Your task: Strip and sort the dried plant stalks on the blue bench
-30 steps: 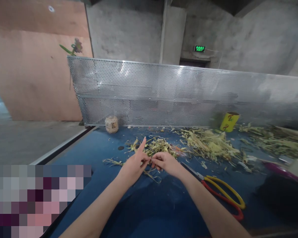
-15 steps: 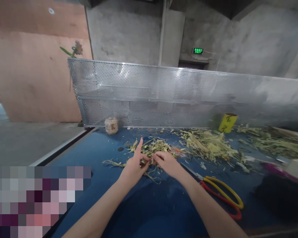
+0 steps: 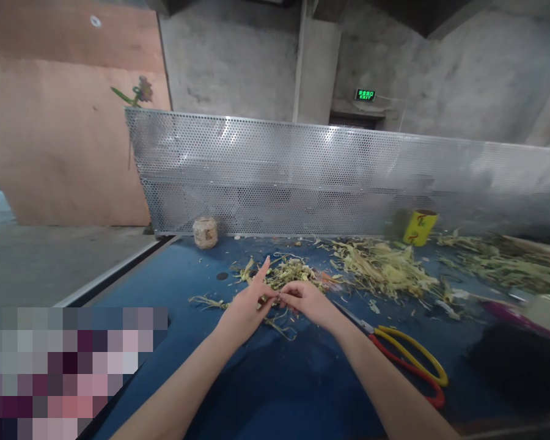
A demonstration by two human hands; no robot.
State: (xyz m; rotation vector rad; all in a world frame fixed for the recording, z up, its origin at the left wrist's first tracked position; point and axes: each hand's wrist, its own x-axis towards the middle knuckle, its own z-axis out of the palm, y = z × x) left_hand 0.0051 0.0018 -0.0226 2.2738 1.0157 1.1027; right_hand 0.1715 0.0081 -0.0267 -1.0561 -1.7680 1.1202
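Observation:
My left hand (image 3: 246,307) is closed in a pinch, its index finger stretched up and away. Its thumb and fingers meet those of my right hand (image 3: 308,300), which is also pinched. Whatever sits between the fingertips is too small to make out. Just beyond both hands lies a small heap of dried plant bits (image 3: 297,269), yellow-green and tangled. Thin dry stems (image 3: 282,329) lie below the fingers on the blue tabletop (image 3: 275,385). Scissors (image 3: 396,351) with one yellow and one red handle rest beside my right forearm, blades pointing toward the hands.
A larger pile of dried stalks (image 3: 385,266) lies to the right, with more plant matter (image 3: 513,263) farther over. A yellow cylinder (image 3: 420,228) and a pale wrapped roll (image 3: 205,233) stand along the perforated metal panel (image 3: 256,177) at the back. A dark disc (image 3: 222,276) lies left.
My left index finger has tilted slightly to the right. Both hands remain pinched together at almost the same spot, with the fingertips shifted a little.

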